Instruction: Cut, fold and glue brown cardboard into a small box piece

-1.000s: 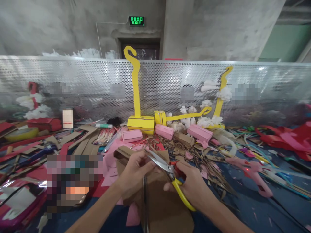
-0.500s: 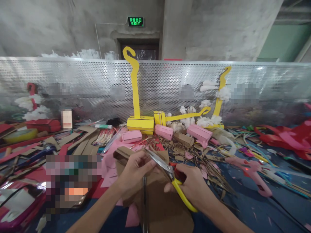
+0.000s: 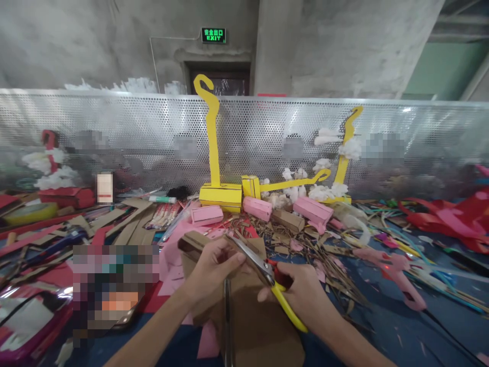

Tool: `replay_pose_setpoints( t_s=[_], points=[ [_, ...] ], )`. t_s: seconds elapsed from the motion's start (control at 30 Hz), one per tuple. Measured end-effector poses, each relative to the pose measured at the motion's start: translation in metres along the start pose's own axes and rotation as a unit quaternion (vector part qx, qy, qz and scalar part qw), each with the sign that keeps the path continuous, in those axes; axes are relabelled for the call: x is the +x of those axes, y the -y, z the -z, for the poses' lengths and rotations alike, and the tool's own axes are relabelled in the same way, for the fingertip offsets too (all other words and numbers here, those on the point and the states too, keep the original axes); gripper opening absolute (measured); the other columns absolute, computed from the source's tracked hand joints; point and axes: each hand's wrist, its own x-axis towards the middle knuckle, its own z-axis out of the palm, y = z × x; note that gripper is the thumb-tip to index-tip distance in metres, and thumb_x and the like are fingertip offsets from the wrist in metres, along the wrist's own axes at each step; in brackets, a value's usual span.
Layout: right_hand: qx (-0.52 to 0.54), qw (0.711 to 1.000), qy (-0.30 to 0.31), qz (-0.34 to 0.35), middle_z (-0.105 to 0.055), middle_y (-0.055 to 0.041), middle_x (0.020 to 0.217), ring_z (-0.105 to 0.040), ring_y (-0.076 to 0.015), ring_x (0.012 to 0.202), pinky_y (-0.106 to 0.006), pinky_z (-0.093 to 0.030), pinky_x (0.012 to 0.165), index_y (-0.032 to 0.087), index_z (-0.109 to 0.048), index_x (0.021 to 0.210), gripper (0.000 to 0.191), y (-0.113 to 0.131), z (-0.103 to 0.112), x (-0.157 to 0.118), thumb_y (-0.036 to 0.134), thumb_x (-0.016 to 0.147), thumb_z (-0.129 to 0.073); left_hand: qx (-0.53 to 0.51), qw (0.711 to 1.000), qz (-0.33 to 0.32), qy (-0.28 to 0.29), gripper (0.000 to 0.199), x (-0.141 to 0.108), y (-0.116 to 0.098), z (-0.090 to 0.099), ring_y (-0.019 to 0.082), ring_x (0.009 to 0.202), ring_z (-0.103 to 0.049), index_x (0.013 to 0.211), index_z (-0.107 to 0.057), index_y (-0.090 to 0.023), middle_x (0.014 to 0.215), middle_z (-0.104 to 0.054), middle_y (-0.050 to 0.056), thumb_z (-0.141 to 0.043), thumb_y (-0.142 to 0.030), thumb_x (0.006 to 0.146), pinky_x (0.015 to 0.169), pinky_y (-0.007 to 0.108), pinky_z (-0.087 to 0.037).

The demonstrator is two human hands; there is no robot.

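Observation:
My right hand point(image 3: 296, 288) is closed round the handles of a pair of scissors point(image 3: 284, 306) with one yellow and one red grip. Their metal blades point up and left, past the fingertips of my left hand point(image 3: 216, 270). That hand is closed in a pinch beside the blades; whatever lies between its fingers is too small or hidden to make out. Below both hands lies a brown cardboard piece point(image 3: 263, 326), with a dark shiny strip point(image 3: 227, 326) running down it. A folded cardboard part sticks out behind my left hand.
Pink boxes point(image 3: 207, 215) and a yellow box with a tall hook point(image 3: 213, 132) stand ahead. Brown cardboard scraps point(image 3: 336, 275) lie to the right, near a pink glue gun point(image 3: 397, 270) with a cord. A perforated metal panel point(image 3: 252, 122) closes off the back.
The scissors' yellow handle has moved slightly up and left, and the blades look a little more closed. My left hand has stayed almost still.

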Motion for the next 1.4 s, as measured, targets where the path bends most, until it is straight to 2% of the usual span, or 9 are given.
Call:
replay_pose_setpoints(
  t_s=[0.17,0.27,0.4,0.53,0.67,0.77,0.93,1.1,1.4],
  points=[
    [0.003,1.000,-0.026,-0.004,-0.036,0.0071,0.059,-0.030,-0.0113,0.058,-0.024,-0.023,0.051,0.022,-0.039,0.061,0.051,0.000,-0.001,0.003,0.055,0.074,-0.076,-0.025,1.000,0.005,-0.014,0.029,0.001,0.001,-0.001,0.016,0.072,-0.069,0.092,-0.068,-0.013,0.079,-0.073,0.006,-0.072,-0.042,0.089,0.071,0.027,-0.057],
    [0.003,0.999,-0.047,0.028,-0.049,0.0034,0.070,-0.042,-0.0141,0.063,-0.025,-0.033,0.054,0.022,-0.046,0.074,0.034,0.000,0.004,0.005,0.045,0.082,-0.069,-0.046,0.998,0.018,-0.049,0.033,0.003,0.005,0.000,0.015,0.070,-0.068,0.097,-0.065,-0.015,0.076,-0.072,0.003,-0.071,-0.046,0.089,0.070,0.027,-0.057],
    [-0.008,0.997,-0.040,0.063,-0.053,0.0004,0.079,-0.047,-0.0175,0.071,-0.028,-0.040,0.062,0.023,-0.047,0.083,0.024,0.001,0.012,0.005,0.039,0.086,-0.065,-0.084,0.993,0.030,-0.083,0.036,0.005,0.006,-0.001,0.015,0.065,-0.070,0.099,-0.060,-0.017,0.075,-0.071,0.001,-0.072,-0.049,0.087,0.069,0.028,-0.059],
    [-0.018,0.998,0.005,0.062,-0.054,-0.0001,0.083,-0.049,-0.0175,0.072,-0.028,-0.040,0.064,0.023,-0.047,0.085,0.023,0.007,0.013,0.002,0.036,0.087,-0.066,-0.096,0.992,0.031,-0.078,0.042,0.007,0.005,-0.001,0.016,0.071,-0.071,0.102,-0.060,-0.016,0.090,-0.075,0.004,-0.081,-0.044,0.079,0.072,0.029,-0.059],
    [-0.028,0.997,0.030,0.073,-0.055,0.0005,0.084,-0.048,-0.0170,0.072,-0.028,-0.038,0.064,0.023,-0.048,0.083,0.022,0.011,0.011,0.000,0.032,0.086,-0.067,-0.032,0.997,0.024,-0.069,0.032,0.007,0.007,0.004,0.016,0.075,-0.069,0.091,-0.066,-0.014,0.083,-0.074,0.004,-0.079,-0.042,0.082,0.071,0.025,-0.056],
    [-0.013,0.998,0.021,0.062,-0.054,0.0012,0.081,-0.048,-0.0166,0.070,-0.028,-0.037,0.062,0.022,-0.050,0.083,0.021,0.010,0.009,0.001,0.033,0.085,-0.068,-0.022,0.995,0.020,-0.091,0.029,0.007,0.013,0.007,0.014,0.070,-0.067,0.087,-0.067,-0.015,0.078,-0.072,0.003,-0.076,-0.042,0.085,0.067,0.023,-0.053],
    [0.055,0.998,0.003,0.007,-0.054,0.0017,0.076,-0.050,-0.0165,0.067,-0.026,-0.040,0.058,0.021,-0.054,0.085,0.022,0.008,0.008,0.004,0.036,0.082,-0.069,-0.087,0.983,0.044,-0.155,0.028,0.008,0.018,0.006,0.015,0.068,-0.068,0.087,-0.064,-0.017,0.078,-0.072,0.001,-0.078,-0.040,0.082,0.067,0.026,-0.055],
    [0.082,0.996,-0.006,-0.029,-0.057,0.0014,0.076,-0.053,-0.0170,0.069,-0.026,-0.042,0.059,0.020,-0.054,0.083,0.027,0.003,0.007,0.008,0.037,0.077,-0.074,-0.066,0.981,0.043,-0.179,0.023,0.009,0.016,0.005,0.013,0.061,-0.064,0.079,-0.061,-0.016,0.066,-0.069,0.000,-0.076,-0.034,0.082,0.065,0.025,-0.052],
    [0.113,0.992,0.009,-0.055,-0.062,-0.0001,0.078,-0.058,-0.0182,0.072,-0.027,-0.047,0.064,0.019,-0.054,0.086,0.031,-0.002,0.006,0.011,0.043,0.078,-0.073,-0.014,0.990,0.041,-0.132,0.014,0.010,0.017,0.007,0.011,0.059,-0.057,0.088,-0.060,-0.018,0.073,-0.062,-0.003,-0.069,-0.028,0.083,0.058,0.022,-0.044]
  ],
)
